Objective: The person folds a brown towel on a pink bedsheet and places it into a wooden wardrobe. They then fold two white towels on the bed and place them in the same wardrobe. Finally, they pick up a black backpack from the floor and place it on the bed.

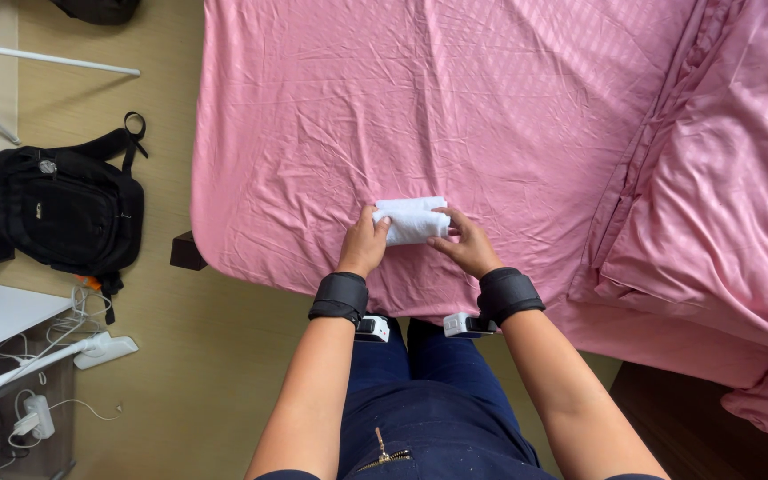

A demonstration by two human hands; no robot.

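1. The bed (491, 107), covered in a creased pink sheet, stretched away beyond the fingers, with a pink duvet (722, 196) heaped to the right of them.
2. A black backpack (68, 209) lay on the floor well to the left of the fingers, with white cables and a power strip (37, 413) nearer the person.
3. The left hand (364, 242) gripped the left end of a small white cloth (411, 220), its fingers curled shut over that end and the thumb on top.
4. The right hand (466, 244) met the cloth's right end, fingers bent against it and pinching its edge; whether they fully closed on it could not be told.
5. The white cloth sat between the two sets of fingers, resting on the sheet near the bed's front edge.
6. By its look, the cloth was already folded or rolled into a compact bundle, so the shaping seemed mostly done; only tidying and letting go appeared left.
7. Black wrist bands (341, 296) sat behind both hands.
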